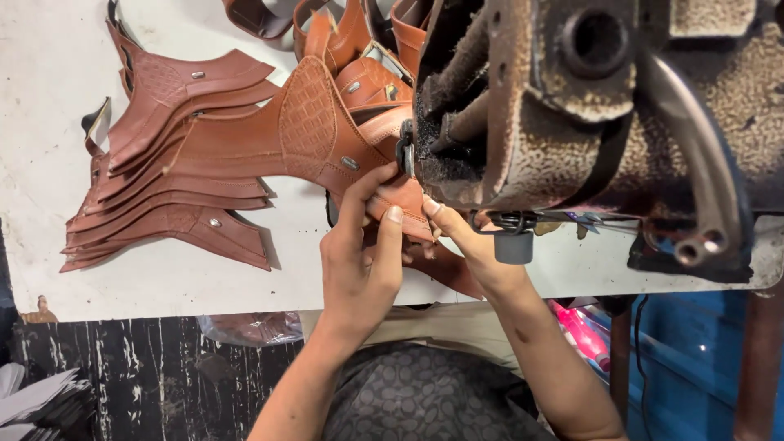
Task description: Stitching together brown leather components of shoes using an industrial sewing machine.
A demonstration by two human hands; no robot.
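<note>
I see the grimy sewing machine (604, 106) looming over the white table (49, 122). A stack of brown leather pieces (163, 196) lies fanned to the left. One brown leather piece (310, 131) runs under the machine head. My left hand (359, 253) pinches its edge; my right hand (469, 241) presses it beside the needle.

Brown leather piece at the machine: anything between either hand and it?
Nothing visible. The left hand and the right hand both rest directly on the brown leather piece at the sewing machine. The stack of cut leather pieces lies apart, to the left on the white table.
</note>
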